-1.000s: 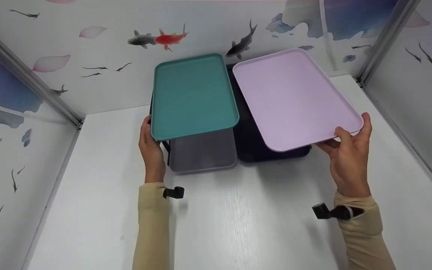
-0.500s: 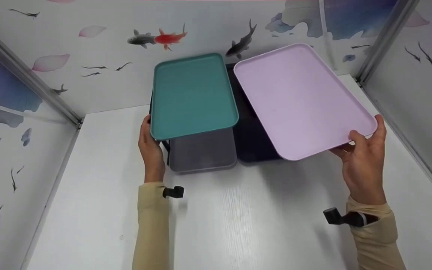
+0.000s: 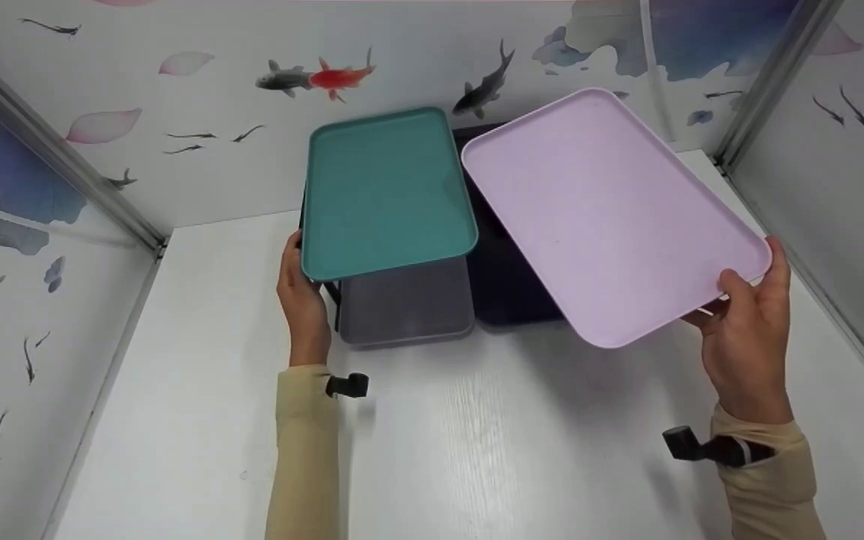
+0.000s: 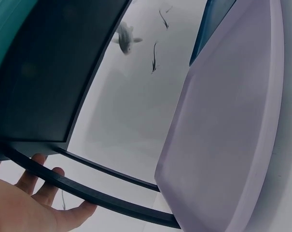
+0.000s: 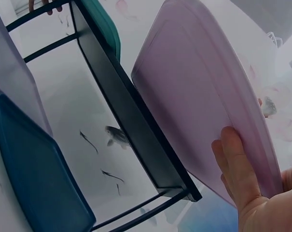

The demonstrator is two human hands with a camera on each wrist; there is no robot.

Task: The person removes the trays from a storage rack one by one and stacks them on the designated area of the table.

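Both grips are occupied. At the right of the head view, the right hand (image 3: 751,337) pinches the lower right corner of a pale pink rectangular tray with rounded corners (image 3: 612,217), which tilts across the right of centre. At the left, the left hand (image 3: 303,307) curls its fingers round a slim dark bar (image 4: 117,202) belonging to a dark rack with a raised shelf (image 5: 124,104).

A teal rectangular tray with a low rim (image 3: 389,195) lies on that shelf, left of upper centre. Below it, a greyish-lilac rectangular tray (image 3: 406,304) shows at centre; beside this, a dark blue rectangular tray (image 5: 39,169) fills the lower left of the right wrist view. Whether the pale pink tray touches the rack cannot be told.

The white table (image 3: 432,465) spreads to the bottom of the head view, and a white wall painted with fish (image 3: 252,180) rises across the top.
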